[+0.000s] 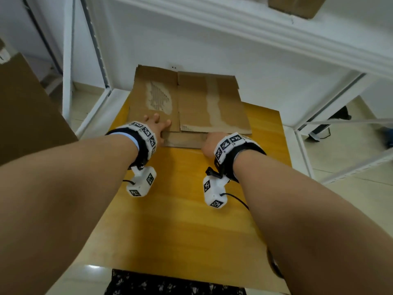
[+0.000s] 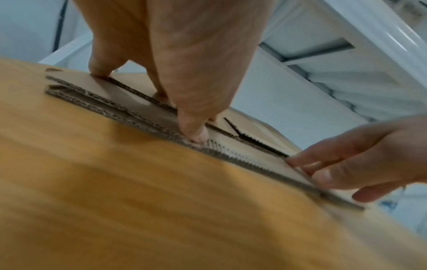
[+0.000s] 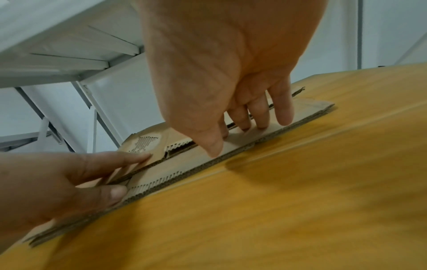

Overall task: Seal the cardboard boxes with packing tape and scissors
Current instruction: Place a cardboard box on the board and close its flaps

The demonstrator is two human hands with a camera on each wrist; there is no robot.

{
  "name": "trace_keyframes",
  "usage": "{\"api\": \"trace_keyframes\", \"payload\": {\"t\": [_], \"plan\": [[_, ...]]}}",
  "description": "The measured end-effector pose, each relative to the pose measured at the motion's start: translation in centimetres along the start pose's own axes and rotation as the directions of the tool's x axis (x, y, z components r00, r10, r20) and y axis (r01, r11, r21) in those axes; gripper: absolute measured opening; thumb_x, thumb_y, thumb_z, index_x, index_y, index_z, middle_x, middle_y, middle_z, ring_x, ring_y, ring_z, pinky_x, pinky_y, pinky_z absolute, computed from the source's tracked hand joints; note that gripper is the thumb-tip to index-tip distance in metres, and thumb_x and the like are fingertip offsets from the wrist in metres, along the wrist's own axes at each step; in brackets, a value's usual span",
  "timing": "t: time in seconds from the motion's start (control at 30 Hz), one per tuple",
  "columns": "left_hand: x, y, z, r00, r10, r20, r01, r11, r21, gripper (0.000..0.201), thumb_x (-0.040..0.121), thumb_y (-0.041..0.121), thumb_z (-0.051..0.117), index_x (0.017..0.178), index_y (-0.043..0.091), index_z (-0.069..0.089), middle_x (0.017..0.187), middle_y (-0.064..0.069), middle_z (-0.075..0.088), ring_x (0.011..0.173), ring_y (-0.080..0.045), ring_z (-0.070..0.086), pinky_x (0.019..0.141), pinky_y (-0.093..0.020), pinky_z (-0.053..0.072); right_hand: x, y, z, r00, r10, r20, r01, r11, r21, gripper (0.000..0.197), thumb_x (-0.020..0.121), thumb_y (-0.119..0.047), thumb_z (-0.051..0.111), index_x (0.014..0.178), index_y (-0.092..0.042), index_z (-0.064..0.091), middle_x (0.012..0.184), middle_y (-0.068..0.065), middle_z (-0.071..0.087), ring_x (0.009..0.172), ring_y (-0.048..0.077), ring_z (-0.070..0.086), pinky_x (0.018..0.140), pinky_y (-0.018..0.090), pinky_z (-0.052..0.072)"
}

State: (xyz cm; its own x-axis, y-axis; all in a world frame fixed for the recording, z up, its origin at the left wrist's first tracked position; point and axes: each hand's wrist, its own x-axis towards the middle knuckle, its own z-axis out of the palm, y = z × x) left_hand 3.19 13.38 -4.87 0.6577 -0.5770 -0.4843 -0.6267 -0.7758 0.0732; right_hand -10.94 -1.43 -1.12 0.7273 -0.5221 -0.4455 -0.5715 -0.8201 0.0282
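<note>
Pressing down, my left hand [image 1: 158, 126] lay spread with straight fingers on the flattened cardboard box [image 1: 191, 101] at the wooden table's [image 1: 191, 209] far end. My right hand [image 1: 209, 143] pinched the box's near flap, thumb [image 3: 213, 144] beneath and fingers [image 3: 284, 113] on top.

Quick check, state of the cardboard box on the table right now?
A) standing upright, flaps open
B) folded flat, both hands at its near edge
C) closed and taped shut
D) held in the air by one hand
B: the box lies flat on the table, with the left hand and right hand at its near edge.
</note>
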Motion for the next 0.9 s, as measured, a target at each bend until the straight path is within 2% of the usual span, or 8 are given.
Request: {"api": "trace_keyframes", "payload": {"t": [0.1,0.17,0.23,0.37,0.5,0.6,0.77,0.9], "plan": [[-0.5,0.3,-0.3,0.999,0.024,-0.029,-0.024,0.999,0.023,0.071,0.095,0.033,0.056,0.153,0.033,0.015,0.161,-0.006,0.014,0.142,-0.036,0.026,0.111,-0.051,0.034,1.3,-0.2,1.0,0.995,0.038,0.095,-0.019,0.981,-0.195,0.027,0.088,-0.024,0.058,0.112,-0.013,0.063,0.092,-0.001,0.067,0.077,0.022,0.065,0.078,0.038,0.056],[-0.7,0.5,-0.8,0.994,0.022,-0.109,-0.016,0.998,0.055,0.073,0.089,0.034,0.065,0.149,0.028,0.025,0.147,-0.009,0.042,0.123,-0.032,0.051,0.096,-0.048,0.049,3.6,0.2,1.8,0.989,0.004,0.146,0.031,0.970,-0.240,0.039,0.085,-0.027,0.060,0.123,-0.017,0.059,0.104,0.004,0.069,0.081,0.022,0.066,0.077,0.040,0.057],[-0.4,0.6,-1.5,0.988,0.014,-0.151,-0.002,0.997,0.082,0.088,0.082,0.036,0.074,0.150,0.029,0.019,0.150,-0.012,0.036,0.132,-0.032,0.043,0.100,-0.054,0.044,4.6,0.6,2.0,0.986,-0.012,0.164,0.064,0.948,-0.311,0.054,0.081,-0.036,0.062,0.133,-0.026,0.053,0.121,0.004,0.066,0.092,0.024,0.064,0.081,0.042,0.057],[1.4,-0.2,-1.9,0.985,-0.009,-0.171,0.038,0.986,0.165,0.118,0.071,0.051,0.079,0.152,0.036,-0.005,0.160,-0.008,-0.018,0.147,-0.029,-0.017,0.111,-0.066,0.003,7.1,1.4,2.3,0.988,-0.069,0.139,0.113,0.933,-0.342,0.046,0.077,-0.037,0.055,0.122,-0.027,0.059,0.111,0.002,0.066,0.080,0.025,0.063,0.073,0.043,0.057],[1.6,0.8,-2.6,1.000,-0.020,-0.006,0.021,0.985,0.172,0.102,0.084,0.043,0.070,0.154,0.034,-0.004,0.161,-0.013,0.004,0.146,-0.037,0.017,0.113,-0.055,0.026,4.7,2.4,1.1,0.984,-0.113,0.136,0.136,0.975,-0.177,0.050,0.087,-0.029,0.061,0.137,-0.027,0.054,0.128,-0.005,0.063,0.085,0.011,0.061,0.068,0.024,0.050],[1.1,1.7,-2.9,1.000,-0.006,-0.005,0.008,0.957,0.289,0.070,0.098,0.036,0.051,0.155,0.025,0.013,0.154,-0.017,0.029,0.136,-0.036,0.038,0.110,-0.048,0.035,3.0,2.9,0.6,0.984,-0.155,0.092,0.167,0.977,-0.133,0.057,0.094,-0.015,0.048,0.149,-0.027,0.039,0.138,0.008,0.057,0.107,0.027,0.065,0.085,0.038,0.058],[-0.2,2.4,-5.0,0.995,0.028,-0.094,-0.001,0.960,0.280,0.068,0.091,0.016,0.062,0.149,0.021,0.029,0.132,-0.014,0.056,0.109,-0.031,0.061,0.087,-0.036,0.052,0.9,2.0,2.4,0.979,-0.103,0.178,0.117,0.991,-0.069,0.082,0.094,-0.008,0.048,0.154,-0.049,0.012,0.165,0.012,-0.006,0.147,0.040,0.023,0.105,0.051,0.046],[-2.0,1.9,-7.0,0.978,0.030,-0.208,0.005,0.986,0.164,0.056,0.089,0.014,0.063,0.141,0.023,0.043,0.115,-0.009,0.064,0.089,-0.025,0.062,0.076,-0.035,0.054,1.1,0.5,2.7,0.977,-0.054,0.205,0.066,0.996,-0.055,0.086,0.092,-0.006,0.047,0.154,-0.050,0.006,0.163,0.016,-0.016,0.150,0.043,0.006,0.111,0.056,0.038]]}}
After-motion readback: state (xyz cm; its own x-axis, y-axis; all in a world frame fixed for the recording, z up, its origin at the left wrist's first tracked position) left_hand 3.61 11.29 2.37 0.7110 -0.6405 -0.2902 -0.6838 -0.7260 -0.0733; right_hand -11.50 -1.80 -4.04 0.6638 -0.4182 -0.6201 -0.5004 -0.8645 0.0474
